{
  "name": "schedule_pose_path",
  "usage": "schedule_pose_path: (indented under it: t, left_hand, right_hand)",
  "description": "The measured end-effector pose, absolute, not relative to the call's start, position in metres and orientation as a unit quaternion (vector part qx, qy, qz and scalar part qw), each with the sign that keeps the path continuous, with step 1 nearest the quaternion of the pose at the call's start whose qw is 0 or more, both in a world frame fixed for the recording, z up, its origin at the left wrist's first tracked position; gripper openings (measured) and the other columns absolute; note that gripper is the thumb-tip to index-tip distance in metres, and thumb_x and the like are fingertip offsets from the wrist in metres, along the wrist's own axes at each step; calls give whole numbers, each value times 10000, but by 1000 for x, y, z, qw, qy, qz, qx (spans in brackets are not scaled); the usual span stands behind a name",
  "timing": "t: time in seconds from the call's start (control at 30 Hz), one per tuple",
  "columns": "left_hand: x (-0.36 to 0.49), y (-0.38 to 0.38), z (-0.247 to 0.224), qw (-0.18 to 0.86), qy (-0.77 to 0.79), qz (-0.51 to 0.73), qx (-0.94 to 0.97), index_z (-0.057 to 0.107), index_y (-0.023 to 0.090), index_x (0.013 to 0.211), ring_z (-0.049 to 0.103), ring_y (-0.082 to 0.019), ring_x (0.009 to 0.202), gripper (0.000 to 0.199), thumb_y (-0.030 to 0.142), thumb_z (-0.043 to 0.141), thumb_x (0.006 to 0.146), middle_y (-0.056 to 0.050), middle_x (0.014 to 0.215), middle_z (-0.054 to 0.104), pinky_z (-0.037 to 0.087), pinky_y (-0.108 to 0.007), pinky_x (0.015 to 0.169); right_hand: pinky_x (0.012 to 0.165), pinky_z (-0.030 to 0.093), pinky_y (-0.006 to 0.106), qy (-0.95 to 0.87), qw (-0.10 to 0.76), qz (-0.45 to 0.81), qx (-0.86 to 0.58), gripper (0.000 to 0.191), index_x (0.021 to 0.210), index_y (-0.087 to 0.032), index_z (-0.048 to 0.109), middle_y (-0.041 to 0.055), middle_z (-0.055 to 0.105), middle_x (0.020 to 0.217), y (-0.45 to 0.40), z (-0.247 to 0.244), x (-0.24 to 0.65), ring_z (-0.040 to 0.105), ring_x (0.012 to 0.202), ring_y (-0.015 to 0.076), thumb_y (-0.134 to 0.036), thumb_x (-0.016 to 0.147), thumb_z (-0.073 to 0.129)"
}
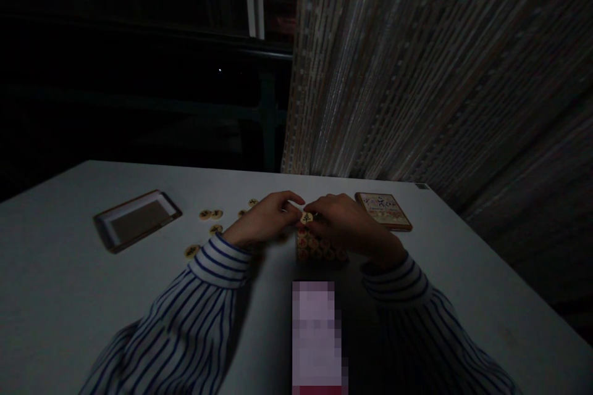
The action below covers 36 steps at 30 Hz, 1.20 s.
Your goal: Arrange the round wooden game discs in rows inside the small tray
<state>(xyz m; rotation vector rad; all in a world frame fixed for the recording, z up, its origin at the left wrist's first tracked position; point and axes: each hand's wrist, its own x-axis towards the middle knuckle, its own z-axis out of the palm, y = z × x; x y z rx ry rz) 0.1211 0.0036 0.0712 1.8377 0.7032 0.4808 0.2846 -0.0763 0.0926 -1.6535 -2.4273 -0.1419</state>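
A round wooden Chinese chess piece [306, 218] with a dark character shows between my two hands, just above a compact stack of similar pieces [319, 248]. My right hand [345, 219] is closed, its fingertips on that piece, and it covers part of the stack. From the left, my left hand [269, 216] reaches in with a curved thumb and forefinger, a gap between them. Its thumb tip is beside the piece; whether it touches is hard to see in the dim light. Loose chess pieces [215, 229] lie face up left of my left hand, some partly hidden by it.
An open, shallow box tray [102, 233] lies at the left of the white table [65, 278]. A printed box lid [383, 211] rests at the right. Behind the table hangs a string curtain [370, 62]. A blurred pinkish rectangle [317, 333] appears at the front.
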Motion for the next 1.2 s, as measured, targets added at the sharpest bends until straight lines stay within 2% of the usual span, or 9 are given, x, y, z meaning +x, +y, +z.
schedule_pose_path:
  t: [0.13, 0.33, 0.57, 0.67, 1.0, 1.2]
  left_hand:
    - [120, 4, 71, 527, 294, 193, 773, 535, 147, 997, 617, -137, 635, 297, 242, 545, 715, -41, 743, 679, 455, -223, 555]
    - [118, 8, 69, 509, 298, 193, 784, 514, 143, 1009, 628, -146, 728, 289, 237, 508, 735, -43, 773, 681, 468, -247, 642]
    - [115, 14, 65, 463, 307, 191, 809, 523, 151, 1040, 623, -155, 739, 318, 240, 503, 735, -49, 797, 673, 472, -265, 658]
    - [113, 17, 63, 437, 311, 196, 821, 537, 163, 1044, 619, -153, 720, 331, 245, 509, 724, -48, 801, 671, 467, -259, 639]
    - [112, 21, 57, 402, 316, 194, 837, 548, 176, 1066, 605, -151, 724, 356, 295, 516, 732, -51, 842, 660, 447, -246, 628]
    - [112, 20, 58, 407, 312, 183, 839, 540, 167, 1075, 599, -151, 717, 369, 305, 507, 734, -50, 836, 654, 442, -241, 615]
  right_hand:
    - [736, 357, 277, -824, 90, -22, -559, 305, 986, -173, 619, 77, 664, 907, -78, 93, 284, 584, 869, 183, -388, 849, 453]
    - [695, 360, 254, -828, 41, 2, -559, 243, 979, -189, 628, 68, 673, 890, -76, 90, 284, 599, 834, 174, -287, 809, 486]
    - [537, 301, 247, -826, -37, 15, -563, 192, 844, -182, 637, 47, 663, 745, -71, 79, 283, 592, 661, 161, -300, 778, 501]
    - [517, 276, 249, -826, -61, 27, -559, 193, 837, -178, 627, 48, 653, 734, -71, 77, 279, 582, 643, 154, -318, 759, 520]
    - [526, 285, 243, -827, -61, 16, -559, 232, 842, -151, 614, 60, 635, 730, -72, 66, 274, 553, 603, 132, -331, 771, 486]
    - [501, 276, 253, -838, -61, 3, -542, 236, 751, -158, 623, 60, 632, 696, -71, 62, 272, 562, 584, 151, -346, 769, 482]
